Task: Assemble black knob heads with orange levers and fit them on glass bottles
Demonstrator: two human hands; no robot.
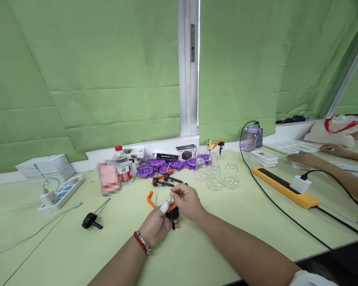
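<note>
My left hand (155,227), its thumb tip wrapped in white, holds a round black cap-like part (173,214) with a short black stem pointing down and an orange lever (172,207) on it. Above that part, my right hand (188,201) pinches the upper end of a thin metal rod (170,200). Just behind my left hand lie a loose orange lever (150,199) and another thin rod (156,200). Two black parts with orange levers (162,182) rest farther back. On the left lies a similar black part (91,220) with a long metal rod.
Purple wheel-shaped parts (158,165), a water bottle (124,171) and clear round containers (214,176) stand toward the wall. White power strip (62,194) at left; orange power strip (282,186) and black cable (265,194) at right. Another person's hands (304,159) work far right.
</note>
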